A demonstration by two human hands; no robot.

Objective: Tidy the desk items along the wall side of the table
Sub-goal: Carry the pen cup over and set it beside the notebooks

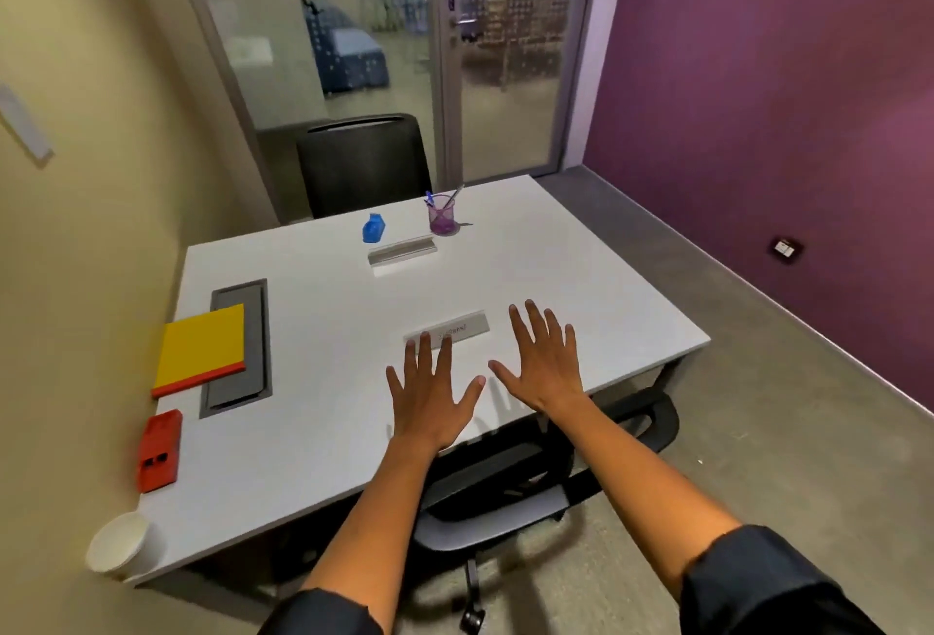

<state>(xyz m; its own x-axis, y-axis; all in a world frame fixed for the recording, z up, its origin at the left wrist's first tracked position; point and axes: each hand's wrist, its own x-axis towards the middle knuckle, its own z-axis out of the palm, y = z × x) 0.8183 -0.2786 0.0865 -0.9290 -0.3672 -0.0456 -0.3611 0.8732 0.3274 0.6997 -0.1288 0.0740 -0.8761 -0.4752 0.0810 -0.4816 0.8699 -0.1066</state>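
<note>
Both hands flat, fingers spread, holding nothing: left hand (429, 399), right hand (543, 361), over table (581, 290) near edge. Along wall edge: yellow notebook (202, 346), red case (159, 450), paper cup (121, 546) at near corner.

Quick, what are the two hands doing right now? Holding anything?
Left hand: open, fingers spread, holding nothing.
Right hand: open, fingers spread, holding nothing.
</note>
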